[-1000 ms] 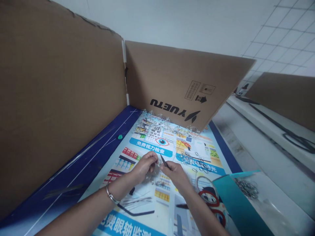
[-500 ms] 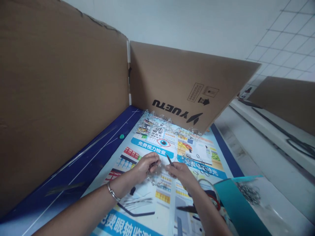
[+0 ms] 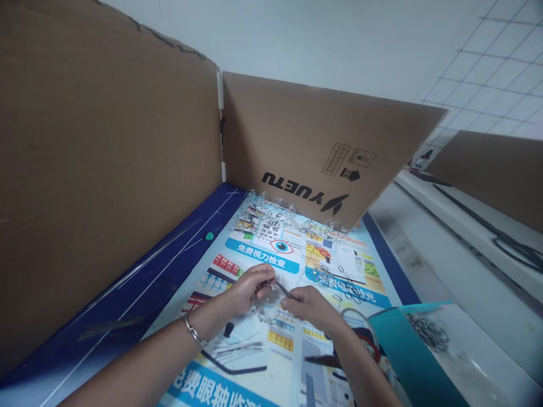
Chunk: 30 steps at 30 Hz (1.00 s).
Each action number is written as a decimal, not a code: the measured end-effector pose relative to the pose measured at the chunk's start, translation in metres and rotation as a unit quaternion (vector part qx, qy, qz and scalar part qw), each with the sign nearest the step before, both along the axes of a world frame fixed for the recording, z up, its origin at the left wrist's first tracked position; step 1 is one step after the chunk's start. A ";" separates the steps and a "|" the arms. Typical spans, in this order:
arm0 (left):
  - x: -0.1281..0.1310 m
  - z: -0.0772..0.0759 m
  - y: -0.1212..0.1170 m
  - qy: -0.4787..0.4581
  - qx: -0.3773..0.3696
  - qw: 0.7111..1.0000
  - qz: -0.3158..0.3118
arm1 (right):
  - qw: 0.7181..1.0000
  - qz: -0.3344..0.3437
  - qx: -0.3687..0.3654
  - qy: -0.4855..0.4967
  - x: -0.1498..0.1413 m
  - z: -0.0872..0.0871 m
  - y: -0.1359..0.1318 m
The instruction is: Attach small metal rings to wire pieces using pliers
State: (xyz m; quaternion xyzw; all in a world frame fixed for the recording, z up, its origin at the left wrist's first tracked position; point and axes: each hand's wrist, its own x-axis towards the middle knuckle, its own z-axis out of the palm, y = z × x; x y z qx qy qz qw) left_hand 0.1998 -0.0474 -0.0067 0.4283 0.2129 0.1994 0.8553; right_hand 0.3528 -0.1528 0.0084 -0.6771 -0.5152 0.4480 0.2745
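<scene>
My left hand (image 3: pixel 249 288) is closed, its fingertips pinching a strand of small clear beads on thin wire (image 3: pixel 266 317) that dangles beneath them. In my right hand (image 3: pixel 313 308) is a slim dark pointed tool (image 3: pixel 285 290), perhaps tweezers; the fingers cover its rear. Its tip reaches the work at my left fingertips; whether it grips the wire cannot be made out. Both hands hover over the printed poster (image 3: pixel 288 367) on the table. A heap of clear beaded pieces (image 3: pixel 324 278) and dark wire loops (image 3: pixel 353 291) lies beyond my right hand.
Cardboard panels stand on the left (image 3: pixel 106 169) and at the back (image 3: pixel 297 135). More clear beaded pieces (image 3: pixel 288 212) line the back panel's foot. At right sits a teal-edged box (image 3: pixel 418 350) with a metal tangle (image 3: pixel 428 332). Dark scissors (image 3: pixel 322 360) and cut wires (image 3: pixel 237 350) lie nearby.
The tool in my right hand has swung down and left, its tip now meeting the work at my left fingertips. My left hand has hardly moved.
</scene>
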 end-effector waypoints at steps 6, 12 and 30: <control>0.000 0.002 0.000 0.000 -0.037 0.999 0.027 | 1.000 -0.012 -0.009 -0.004 -0.004 0.002 0.000; 0.002 -0.004 0.003 0.013 -0.003 0.996 0.093 | 0.999 -0.018 -0.025 0.014 -0.007 0.003 -0.001; -0.001 0.002 0.002 0.048 0.172 0.984 0.019 | 0.998 -0.001 0.014 0.064 -0.002 -0.004 -0.001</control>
